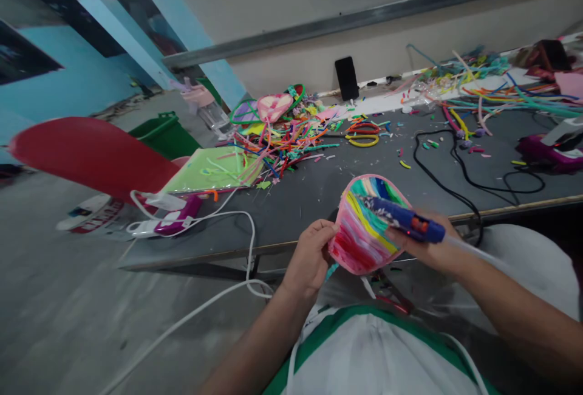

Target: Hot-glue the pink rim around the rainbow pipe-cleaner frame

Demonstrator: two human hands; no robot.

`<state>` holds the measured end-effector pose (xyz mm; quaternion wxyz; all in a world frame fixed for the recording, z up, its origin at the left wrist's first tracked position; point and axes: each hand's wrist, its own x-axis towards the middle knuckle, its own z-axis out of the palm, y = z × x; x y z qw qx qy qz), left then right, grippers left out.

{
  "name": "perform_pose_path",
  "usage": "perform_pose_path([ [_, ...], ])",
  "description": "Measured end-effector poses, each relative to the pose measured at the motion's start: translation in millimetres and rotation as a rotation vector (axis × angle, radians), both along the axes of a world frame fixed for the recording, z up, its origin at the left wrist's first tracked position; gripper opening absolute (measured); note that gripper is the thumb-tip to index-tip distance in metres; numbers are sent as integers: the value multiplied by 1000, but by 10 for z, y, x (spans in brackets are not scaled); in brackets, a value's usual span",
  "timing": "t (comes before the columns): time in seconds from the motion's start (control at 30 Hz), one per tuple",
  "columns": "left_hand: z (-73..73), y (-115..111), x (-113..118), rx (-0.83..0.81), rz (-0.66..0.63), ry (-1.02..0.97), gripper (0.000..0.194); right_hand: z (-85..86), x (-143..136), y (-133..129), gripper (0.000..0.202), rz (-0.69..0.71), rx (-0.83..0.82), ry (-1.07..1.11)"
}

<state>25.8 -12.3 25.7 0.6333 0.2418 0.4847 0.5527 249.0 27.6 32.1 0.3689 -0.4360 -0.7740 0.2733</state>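
Observation:
A rounded piece covered with rainbow stripes of fuzzy pipe cleaner, edged in pink [359, 234], is held up over the front edge of the table. My left hand [312, 255] is closed on its left rim, the thumb on the face. In my right hand [426, 246] is a blue hot glue gun [403, 219], a clear glue stick running out of its back end. The gun's nozzle lies over the upper part of the striped face; whether it touches cannot be made out. Some right-hand fingers are hidden behind the gun and the piece.
Cut pipe cleaners [282, 146] pile up at the back left beside scissors [362, 135]. A phone [347, 79] leans on the wall. A white cable [250, 237] hangs over the front edge, and a black cord [432, 179] loops at right. A red chair [95, 152] stands left.

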Motion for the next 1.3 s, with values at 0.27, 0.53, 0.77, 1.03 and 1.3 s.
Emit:
perform_pose_path([
  [0.27,-16,5,-45,-8,-19,-24,16,-285,66,-57,15,263,388,-251],
  [0.53,-39,4,-42,-17,-49,-14,17,-227,7,-62,13,291,313,-325],
  [0.77,-36,15,-57,-21,-47,-14,17,-289,-7,-22,15,284,341,-364],
  [1.03,-25,21,-59,-29,-57,-15,18,-282,-39,-13,18,276,362,-373],
  [1.3,-17,30,-60,-56,-56,-15,20,-297,-36,18,18,275,378,-398],
])
